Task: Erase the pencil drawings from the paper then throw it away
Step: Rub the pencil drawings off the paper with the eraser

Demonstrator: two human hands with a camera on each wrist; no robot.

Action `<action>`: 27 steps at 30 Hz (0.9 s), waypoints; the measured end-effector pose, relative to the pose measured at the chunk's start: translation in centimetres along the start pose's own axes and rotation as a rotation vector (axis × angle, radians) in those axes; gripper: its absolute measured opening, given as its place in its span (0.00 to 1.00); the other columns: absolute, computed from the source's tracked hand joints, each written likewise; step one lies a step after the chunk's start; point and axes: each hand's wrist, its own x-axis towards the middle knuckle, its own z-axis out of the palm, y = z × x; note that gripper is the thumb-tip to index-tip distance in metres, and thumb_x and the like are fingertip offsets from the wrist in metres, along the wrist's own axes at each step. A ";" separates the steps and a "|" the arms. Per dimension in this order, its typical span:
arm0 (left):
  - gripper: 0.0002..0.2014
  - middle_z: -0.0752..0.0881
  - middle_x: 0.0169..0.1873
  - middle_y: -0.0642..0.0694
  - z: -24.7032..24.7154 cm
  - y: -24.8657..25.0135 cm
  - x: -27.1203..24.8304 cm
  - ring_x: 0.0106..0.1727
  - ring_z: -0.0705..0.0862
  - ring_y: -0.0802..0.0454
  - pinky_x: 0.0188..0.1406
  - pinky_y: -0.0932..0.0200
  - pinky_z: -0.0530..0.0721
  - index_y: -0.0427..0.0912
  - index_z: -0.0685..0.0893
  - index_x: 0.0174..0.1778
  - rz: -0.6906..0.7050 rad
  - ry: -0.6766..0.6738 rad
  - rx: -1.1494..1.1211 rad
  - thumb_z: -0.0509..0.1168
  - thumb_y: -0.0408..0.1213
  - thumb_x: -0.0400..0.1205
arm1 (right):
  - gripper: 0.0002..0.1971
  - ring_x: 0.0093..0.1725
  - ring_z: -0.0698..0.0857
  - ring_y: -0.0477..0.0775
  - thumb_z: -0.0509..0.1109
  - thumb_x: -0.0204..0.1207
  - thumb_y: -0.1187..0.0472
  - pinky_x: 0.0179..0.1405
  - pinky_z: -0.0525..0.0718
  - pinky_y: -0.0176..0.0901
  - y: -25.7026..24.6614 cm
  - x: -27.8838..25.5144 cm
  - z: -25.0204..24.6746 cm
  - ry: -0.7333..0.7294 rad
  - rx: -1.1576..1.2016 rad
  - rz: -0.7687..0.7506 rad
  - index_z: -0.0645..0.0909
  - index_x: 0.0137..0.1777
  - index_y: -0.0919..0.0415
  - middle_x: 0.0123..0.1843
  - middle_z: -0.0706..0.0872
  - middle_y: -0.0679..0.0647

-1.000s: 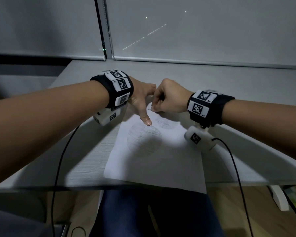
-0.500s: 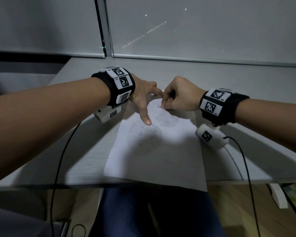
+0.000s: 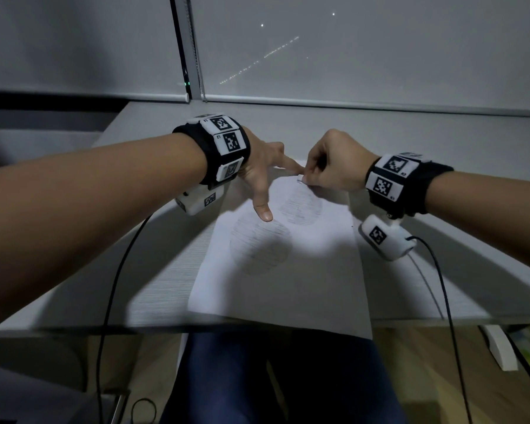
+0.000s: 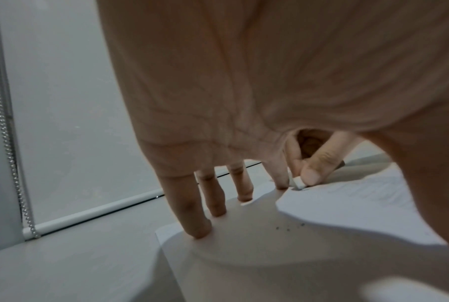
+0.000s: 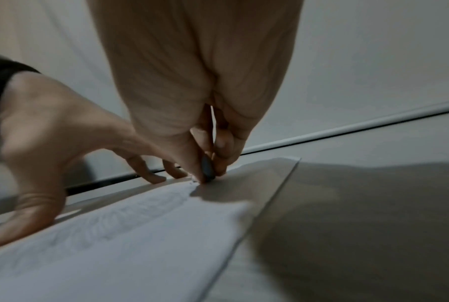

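Note:
A white sheet of paper (image 3: 303, 270) lies on the grey desk, its near edge hanging over the desk front. Two shaded pencil ovals show on it, a larger one (image 3: 259, 249) and a smaller one (image 3: 302, 206) farther back. My left hand (image 3: 263, 175) presses the sheet's far left part with straight spread fingers (image 4: 194, 216), thumb down by the larger oval. My right hand (image 3: 334, 166) pinches a small eraser (image 4: 298, 182) between thumb and fingers, its tip on the paper at the far end of the smaller oval (image 5: 207, 173).
The grey desk (image 3: 153, 270) runs back to a window with roller blinds (image 3: 380, 50) and a bead chain (image 4: 3, 122). Cables (image 3: 114, 286) hang from both wrist cameras over the desk's front edge. Eraser crumbs (image 4: 287, 227) lie on the paper. My legs are below the desk.
My right hand with the eraser has shifted right and slightly back along the paper's far part. The left hand stays pressed on the sheet.

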 end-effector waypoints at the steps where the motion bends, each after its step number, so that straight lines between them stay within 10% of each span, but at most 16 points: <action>1: 0.68 0.63 0.70 0.56 0.0 0.0 0.0 0.85 0.68 0.38 0.77 0.30 0.76 0.79 0.50 0.90 -0.004 0.001 -0.002 0.87 0.67 0.58 | 0.03 0.28 0.81 0.43 0.80 0.71 0.64 0.36 0.79 0.36 0.0 0.1 0.0 0.010 -0.008 0.011 0.95 0.39 0.62 0.30 0.89 0.51; 6: 0.68 0.63 0.73 0.55 0.0 0.1 0.2 0.85 0.68 0.39 0.76 0.32 0.77 0.76 0.53 0.91 -0.017 0.009 0.010 0.86 0.70 0.57 | 0.02 0.26 0.84 0.37 0.82 0.71 0.61 0.30 0.77 0.22 -1.6 -1.9 0.4 -0.111 0.032 -0.091 0.94 0.38 0.57 0.29 0.89 0.44; 14: 0.69 0.62 0.70 0.55 -0.1 0.2 0.0 0.85 0.67 0.38 0.77 0.33 0.77 0.81 0.47 0.90 -0.014 0.000 0.010 0.87 0.67 0.59 | 0.04 0.27 0.82 0.42 0.80 0.72 0.62 0.35 0.79 0.35 0.2 -0.6 -0.2 -0.017 0.005 0.008 0.94 0.37 0.59 0.29 0.88 0.48; 22: 0.69 0.62 0.78 0.53 -0.1 0.3 0.4 0.86 0.67 0.38 0.72 0.36 0.76 0.79 0.48 0.90 -0.024 0.002 0.026 0.86 0.70 0.58 | 0.03 0.25 0.83 0.36 0.83 0.71 0.61 0.31 0.78 0.24 -0.7 -2.0 -0.2 -0.123 0.049 -0.092 0.94 0.38 0.58 0.25 0.87 0.42; 27: 0.70 0.62 0.73 0.53 -0.1 0.4 0.2 0.85 0.68 0.37 0.71 0.38 0.77 0.81 0.46 0.89 -0.024 -0.001 0.012 0.87 0.69 0.58 | 0.03 0.27 0.82 0.42 0.80 0.72 0.63 0.36 0.79 0.37 0.2 -0.6 -0.4 -0.033 -0.007 0.000 0.93 0.37 0.60 0.29 0.88 0.49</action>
